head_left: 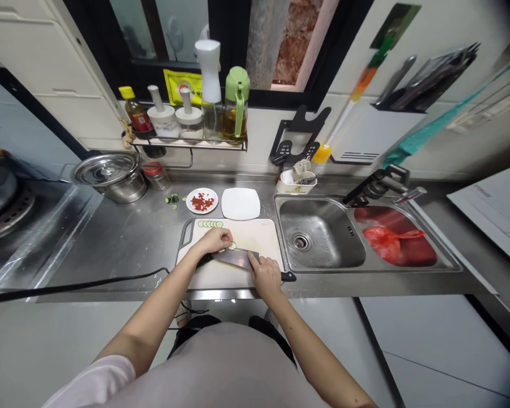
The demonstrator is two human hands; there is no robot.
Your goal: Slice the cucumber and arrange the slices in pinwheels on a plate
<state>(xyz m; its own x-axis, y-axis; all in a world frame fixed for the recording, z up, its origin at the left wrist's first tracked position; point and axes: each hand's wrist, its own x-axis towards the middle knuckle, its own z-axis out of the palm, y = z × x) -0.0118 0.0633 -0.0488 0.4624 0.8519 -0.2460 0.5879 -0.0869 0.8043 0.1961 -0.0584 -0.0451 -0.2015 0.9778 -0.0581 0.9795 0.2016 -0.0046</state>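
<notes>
My right hand (pixel 267 276) grips the black handle of a kitchen knife (pixel 233 258), its index finger laid along the wide blade. The blade lies low over the white cutting board (pixel 255 232). At the blade's upper edge, the fingers of my left hand (pixel 215 240) are pinched together on a thin, pale green cucumber slice (pixel 233 245). Something dark, partly hidden, shows under my left wrist. A row of overlapping cucumber slices (pixel 210 224) rests along the board's far left edge.
Behind the board stand a plate of chopped red bits (pixel 202 200) and a white square plate (pixel 240 204). Cucumber scraps (pixel 174 199) lie to their left, near a lidded steel pot (pixel 117 177). A double sink (pixel 323 232) with a red bag (pixel 385 243) is at right. A black cable (pixel 89 283) crosses the left counter.
</notes>
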